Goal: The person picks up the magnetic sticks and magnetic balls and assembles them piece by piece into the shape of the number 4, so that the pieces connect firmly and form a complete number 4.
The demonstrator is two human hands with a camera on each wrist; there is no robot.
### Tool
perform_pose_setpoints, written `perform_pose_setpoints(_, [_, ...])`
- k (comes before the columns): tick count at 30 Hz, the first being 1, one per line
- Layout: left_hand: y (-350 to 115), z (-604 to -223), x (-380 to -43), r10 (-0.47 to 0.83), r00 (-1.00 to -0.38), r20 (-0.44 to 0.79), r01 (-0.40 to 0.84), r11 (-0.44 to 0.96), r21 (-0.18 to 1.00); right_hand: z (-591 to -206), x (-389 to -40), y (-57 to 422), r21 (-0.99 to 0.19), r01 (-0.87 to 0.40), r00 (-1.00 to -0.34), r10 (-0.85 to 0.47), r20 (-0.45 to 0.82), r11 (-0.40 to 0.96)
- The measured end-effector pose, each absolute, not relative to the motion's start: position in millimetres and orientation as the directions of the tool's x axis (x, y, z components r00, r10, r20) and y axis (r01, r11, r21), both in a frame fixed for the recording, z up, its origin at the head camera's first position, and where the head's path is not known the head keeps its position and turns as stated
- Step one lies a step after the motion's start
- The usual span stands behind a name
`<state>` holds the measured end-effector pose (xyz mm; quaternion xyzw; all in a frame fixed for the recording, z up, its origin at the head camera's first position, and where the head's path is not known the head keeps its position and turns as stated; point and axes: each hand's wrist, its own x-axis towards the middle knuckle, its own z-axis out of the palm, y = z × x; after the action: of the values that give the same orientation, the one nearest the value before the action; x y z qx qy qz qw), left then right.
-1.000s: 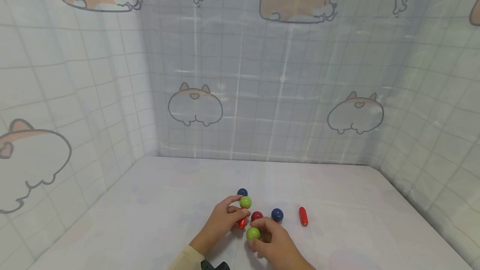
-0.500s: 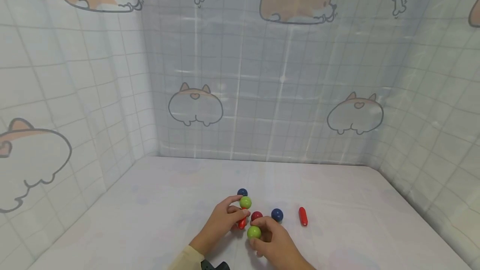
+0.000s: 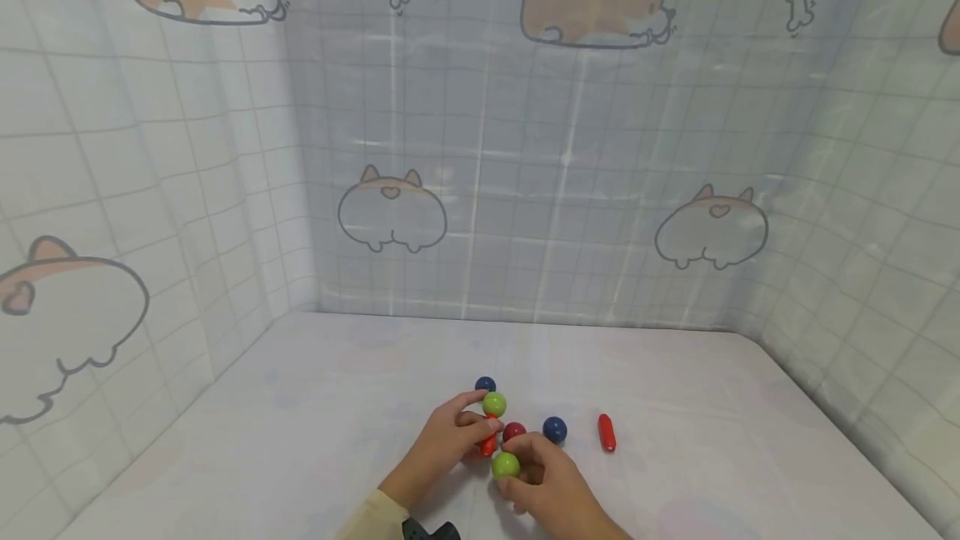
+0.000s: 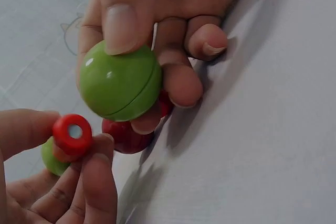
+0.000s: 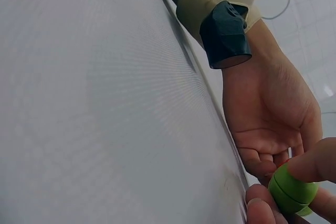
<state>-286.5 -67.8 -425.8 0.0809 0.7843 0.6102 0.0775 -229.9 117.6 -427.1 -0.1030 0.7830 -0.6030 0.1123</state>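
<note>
My left hand (image 3: 447, 434) pinches a red rod (image 3: 490, 445) between thumb and fingers. In the left wrist view, the near end of this rod (image 4: 73, 136) shows a silvery round tip. At its far end sits a green ball (image 3: 494, 404), with a navy ball (image 3: 485, 384) just beyond. My right hand (image 3: 553, 482) grips a second green ball (image 3: 506, 465), close in front of the rod. The left wrist view shows the thumb on top of this ball (image 4: 118, 85) and a seam around it. Between the hands lies a dark red ball (image 3: 513, 432), partly covered by right fingers.
Another navy ball (image 3: 555, 429) sits just past the right hand. Farther right, a loose red rod (image 3: 607, 432) lies on the white tabletop (image 3: 360, 357). Curtains with a grid and cartoon dogs (image 3: 480, 190) enclose the table at the back and both sides.
The red rod in my left hand and the green ball at its far end have shifted slightly right. My right hand has turned its green ball a little, staying nearly in place.
</note>
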Motion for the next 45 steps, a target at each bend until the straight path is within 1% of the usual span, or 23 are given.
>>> perform_pose_setpoints(6, [-66.3,-424.1,-284.7,0.220,-0.975,-0.023,0.031,0.239,0.971,-427.1,-230.0,117.7,-0.967,-0.026,-0.951,-0.303,-0.054,0.254])
perform_pose_setpoints(17, [-65.4,-424.9,-284.0,0.251,-0.968,-0.007,0.037,0.171,0.985,-425.7,-229.4,118.0,-0.970,-0.030,-0.947,-0.316,-0.050,0.243])
perform_pose_setpoints(32, [-63.4,-429.7,-284.7,0.245,-0.969,0.024,0.075,0.202,0.977,-427.5,-229.4,116.9,-0.968,-0.043,-0.946,-0.321,-0.041,0.249])
perform_pose_setpoints(45, [-63.5,-429.3,-284.0,0.251,-0.968,0.023,0.079,0.217,0.973,-428.7,-230.1,116.2,-0.960,-0.051,-0.944,-0.327,-0.043,0.275])
